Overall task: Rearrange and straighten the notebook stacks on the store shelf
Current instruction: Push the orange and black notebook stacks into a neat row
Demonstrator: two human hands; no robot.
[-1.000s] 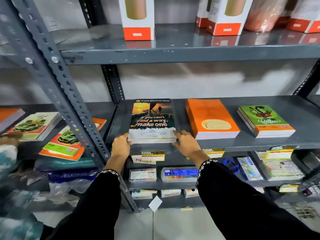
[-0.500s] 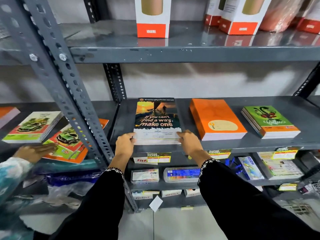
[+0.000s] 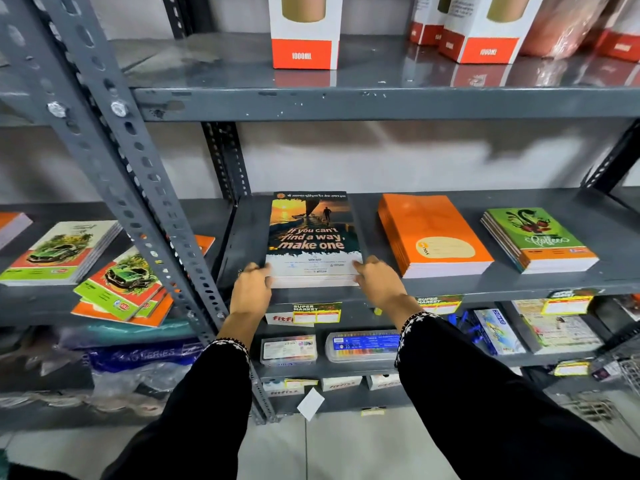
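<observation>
A stack of notebooks with a sunset cover reading "If you can't find a way, make one" (image 3: 313, 233) lies on the grey middle shelf (image 3: 450, 289). My left hand (image 3: 251, 289) grips its front left corner and my right hand (image 3: 375, 284) grips its front right corner. To the right lie an orange notebook stack (image 3: 431, 233), slightly skewed, and a green-and-orange stack (image 3: 538, 239). In the left bay, a green car-cover stack (image 3: 60, 252) lies flat and a fanned, untidy pile (image 3: 126, 289) sits beside the upright.
A slanted perforated steel upright (image 3: 138, 174) crosses in front of the left bay. White-and-orange boxes (image 3: 304, 32) stand on the upper shelf. Crayon boxes (image 3: 363, 346), price tags (image 3: 317, 313) and packets fill the lower shelves. Tiled floor lies below.
The other person's hand and sleeve at the left have left the view. My hands stay on the sunset stack's front corners. The camera has shifted slightly.
</observation>
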